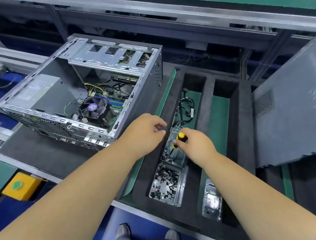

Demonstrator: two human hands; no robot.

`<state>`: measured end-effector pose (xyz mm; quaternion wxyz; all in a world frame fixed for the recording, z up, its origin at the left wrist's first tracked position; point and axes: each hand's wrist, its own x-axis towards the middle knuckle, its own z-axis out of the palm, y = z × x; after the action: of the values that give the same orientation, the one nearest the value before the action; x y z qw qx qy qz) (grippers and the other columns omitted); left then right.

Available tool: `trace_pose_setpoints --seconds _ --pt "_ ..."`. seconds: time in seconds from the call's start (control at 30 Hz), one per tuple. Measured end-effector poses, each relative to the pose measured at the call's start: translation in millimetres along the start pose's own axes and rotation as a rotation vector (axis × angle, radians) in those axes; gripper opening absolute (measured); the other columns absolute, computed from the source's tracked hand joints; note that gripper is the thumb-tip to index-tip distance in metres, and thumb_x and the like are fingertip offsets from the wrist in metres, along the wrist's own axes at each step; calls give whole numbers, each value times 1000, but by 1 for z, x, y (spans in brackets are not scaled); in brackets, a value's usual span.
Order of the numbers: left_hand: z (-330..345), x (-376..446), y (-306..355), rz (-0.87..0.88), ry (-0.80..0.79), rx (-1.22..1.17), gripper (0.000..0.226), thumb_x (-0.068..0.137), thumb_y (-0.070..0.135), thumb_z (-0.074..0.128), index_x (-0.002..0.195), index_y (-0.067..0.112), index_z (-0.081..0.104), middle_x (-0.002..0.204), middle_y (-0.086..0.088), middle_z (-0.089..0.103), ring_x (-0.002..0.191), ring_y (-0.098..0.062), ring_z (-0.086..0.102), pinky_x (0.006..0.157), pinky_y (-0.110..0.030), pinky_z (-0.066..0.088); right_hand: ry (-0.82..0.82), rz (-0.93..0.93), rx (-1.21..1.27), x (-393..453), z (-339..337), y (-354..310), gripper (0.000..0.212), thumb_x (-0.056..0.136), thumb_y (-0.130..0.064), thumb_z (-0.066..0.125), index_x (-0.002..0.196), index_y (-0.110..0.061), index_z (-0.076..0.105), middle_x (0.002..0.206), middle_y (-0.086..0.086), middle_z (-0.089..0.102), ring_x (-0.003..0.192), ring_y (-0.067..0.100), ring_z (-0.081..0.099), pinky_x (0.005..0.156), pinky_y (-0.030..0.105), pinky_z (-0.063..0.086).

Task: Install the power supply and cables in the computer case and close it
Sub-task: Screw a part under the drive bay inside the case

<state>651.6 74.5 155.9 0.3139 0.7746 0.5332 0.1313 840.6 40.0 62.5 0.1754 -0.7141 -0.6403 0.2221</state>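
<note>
Green-matted bench with a black foam tray (203, 101). Right hand (197, 147) is pinching a yellow-black screwdriver (179, 139) over the clear screw box (172, 154); left hand (145, 134) is hovering, fingers loosely curled, holding nothing. Cables (186, 106) are lying in the tray slot — floppy, grab by the connectors. Computer case (87, 95) is sitting open at left, power supply (43, 93) already inside; side panel (292, 109) — thin sheet, likely flexing — is leaning at right. Second screw box (166, 185) nearby.

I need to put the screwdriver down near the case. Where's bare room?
Bare green mat lines the middle foam slot, between two foam walls right of the right hand. The grey pad in front of the case is bare too. The slot under the screwdriver is crowded: cables behind, screw trays in front.
</note>
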Motion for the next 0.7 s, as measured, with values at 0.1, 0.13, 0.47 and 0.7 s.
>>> trace_pose_setpoints --seconds 0.1,0.13,0.47,0.7 --pt "4 3 -2 -40 -7 -34 22 92 22 59 112 27 66 104 9 54 84 -1 56 68 -4 32 16 -3 28 0 -11 -1 25 91 -47 60 81 -26 50 71 -7 55 67 14 53 57 31 42" --pt "6 4 -2 -64 -11 -50 22 92 21 58 112 27 66 104 9 56 85 -2 56 68 -5 34 30 -2 44 0 -17 -1 24 91 -47 60 81 -27 51 71 -7 55 66 12 53 55 30 41" --pt "15 17 21 -359 -51 -514 12 96 13 50 98 17 61 95 -6 66 76 -11 63 68 -23 51 283 45 446 -2 -113 -20 25 89 -48 58 76 -26 57 70 -11 64 55 4 51 55 30 40" --pt "14 29 44 -612 -122 -1049 19 99 22 54 101 6 62 85 -10 72 74 -15 69 58 -23 55 318 -46 692 -12 -156 -39 25 92 -35 58 76 -16 54 79 -4 76 82 8 71 77 31 48"
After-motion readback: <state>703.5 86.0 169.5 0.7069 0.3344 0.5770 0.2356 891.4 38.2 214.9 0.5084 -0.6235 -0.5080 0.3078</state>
